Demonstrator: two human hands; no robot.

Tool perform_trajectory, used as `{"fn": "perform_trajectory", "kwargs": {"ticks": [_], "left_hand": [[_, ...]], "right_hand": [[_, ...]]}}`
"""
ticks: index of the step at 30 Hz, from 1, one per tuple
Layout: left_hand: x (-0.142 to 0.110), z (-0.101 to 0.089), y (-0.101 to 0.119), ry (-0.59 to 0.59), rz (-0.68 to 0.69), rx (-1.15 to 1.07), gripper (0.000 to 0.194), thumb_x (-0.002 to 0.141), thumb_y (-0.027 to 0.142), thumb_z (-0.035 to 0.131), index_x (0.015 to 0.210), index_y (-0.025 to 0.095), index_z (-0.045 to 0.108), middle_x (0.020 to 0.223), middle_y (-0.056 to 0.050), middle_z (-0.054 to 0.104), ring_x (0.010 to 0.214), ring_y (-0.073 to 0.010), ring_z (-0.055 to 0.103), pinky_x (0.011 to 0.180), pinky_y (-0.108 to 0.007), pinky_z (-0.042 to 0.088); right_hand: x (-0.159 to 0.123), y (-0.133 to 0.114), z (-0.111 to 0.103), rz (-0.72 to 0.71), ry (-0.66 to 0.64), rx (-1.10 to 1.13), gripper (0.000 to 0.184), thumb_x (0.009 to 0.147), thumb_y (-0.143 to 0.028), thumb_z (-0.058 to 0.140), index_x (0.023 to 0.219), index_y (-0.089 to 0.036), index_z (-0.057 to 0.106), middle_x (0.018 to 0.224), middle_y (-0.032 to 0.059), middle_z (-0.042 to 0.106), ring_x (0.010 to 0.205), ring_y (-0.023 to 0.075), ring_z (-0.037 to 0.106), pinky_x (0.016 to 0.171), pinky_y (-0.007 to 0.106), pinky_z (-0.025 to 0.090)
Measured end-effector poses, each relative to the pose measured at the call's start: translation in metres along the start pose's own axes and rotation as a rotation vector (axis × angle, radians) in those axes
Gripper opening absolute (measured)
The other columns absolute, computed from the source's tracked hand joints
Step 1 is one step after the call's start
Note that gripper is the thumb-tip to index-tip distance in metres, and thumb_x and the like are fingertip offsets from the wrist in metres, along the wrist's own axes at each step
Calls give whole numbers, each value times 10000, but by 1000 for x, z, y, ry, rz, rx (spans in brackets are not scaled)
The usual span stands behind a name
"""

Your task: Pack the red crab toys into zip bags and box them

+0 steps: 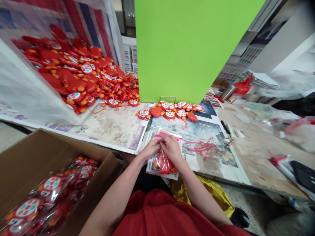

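At the table's front edge lies a clear plastic zip bag (159,168) with a red and orange crab-shaped toy (165,162) inside. My left hand (151,148) and my right hand (171,147) meet at the bag's pink-striped top, fingers pinched together on it. Other flat bags appear to lie beneath this one. Beyond my hands, several loose crab toys (169,114) with white, dotted bellies sit in a cluster. Pink strips (204,149) lie scattered to the right of my right hand.
A big heap of red toys (73,78) spills from a white sack (49,105) at left. Bagged toys (51,186) fill a cardboard box (103,170) at lower left. A tall green panel (187,49) stands at the back. Pens (226,128) and a dark phone-like object (304,175) lie right.
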State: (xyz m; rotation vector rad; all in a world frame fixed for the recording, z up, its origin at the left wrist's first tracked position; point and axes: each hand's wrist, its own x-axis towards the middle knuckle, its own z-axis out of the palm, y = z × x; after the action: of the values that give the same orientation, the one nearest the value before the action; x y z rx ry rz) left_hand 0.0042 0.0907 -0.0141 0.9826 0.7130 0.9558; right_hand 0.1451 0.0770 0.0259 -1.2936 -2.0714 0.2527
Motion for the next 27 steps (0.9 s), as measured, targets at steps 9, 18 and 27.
{"fn": "perform_trajectory", "kwargs": {"ticks": [9,18,27], "left_hand": [[-4,2,10,-13,-78,-35,394,736,400,777,1022,140,698,942,-81,702,813,-176,649,736,-284,482],[-4,2,13,-43,-145,-38,437,695,398,821,1028,143,698,934,-80,703,790,-157,651,690,-243,473],[-3,5,11,39,-108,-100,475,704,462,793,1031,140,670,853,-57,673,638,-107,593,568,-205,414]], "right_hand": [[-6,3,-5,284,-108,-175,418,976,-290,472,1373,-175,532,1046,122,723,959,269,674,818,373,521],[15,20,-24,134,11,-181,356,943,-230,501,1274,-182,621,1006,106,720,936,254,637,848,370,489],[20,-3,-26,98,-63,45,373,882,-163,558,1249,-197,617,935,46,736,931,219,623,841,322,480]]}}
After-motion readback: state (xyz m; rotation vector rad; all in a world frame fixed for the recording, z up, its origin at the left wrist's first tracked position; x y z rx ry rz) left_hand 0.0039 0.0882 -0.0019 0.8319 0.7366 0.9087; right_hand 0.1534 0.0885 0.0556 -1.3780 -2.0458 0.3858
